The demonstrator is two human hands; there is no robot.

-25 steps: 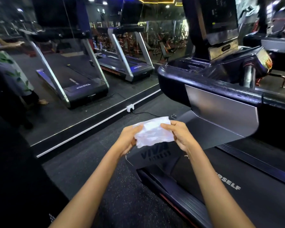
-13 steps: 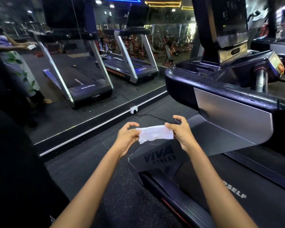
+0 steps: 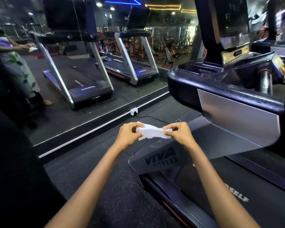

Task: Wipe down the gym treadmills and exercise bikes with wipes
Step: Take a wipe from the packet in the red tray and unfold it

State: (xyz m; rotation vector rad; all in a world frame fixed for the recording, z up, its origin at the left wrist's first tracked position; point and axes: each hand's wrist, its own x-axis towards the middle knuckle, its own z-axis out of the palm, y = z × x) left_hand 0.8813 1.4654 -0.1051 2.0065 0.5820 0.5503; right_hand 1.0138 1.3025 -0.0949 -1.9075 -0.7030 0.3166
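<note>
Where legible, treadmill (image 3: 237,125) lettering "VIVA FITNESS"

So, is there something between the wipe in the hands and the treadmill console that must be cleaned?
Nothing visible. Both the left hand and right hand pinch the wipe; open air lies up to the treadmill console.

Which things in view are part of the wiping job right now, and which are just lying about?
Part of the job:
- wipe, pinched at its ends by the left hand and right hand
- treadmill to the right, its console and VIVA FITNESS motor cover within view

Just lying about:
- wall socket with a black cable plugged in
- mirror reflecting other treadmills
</note>
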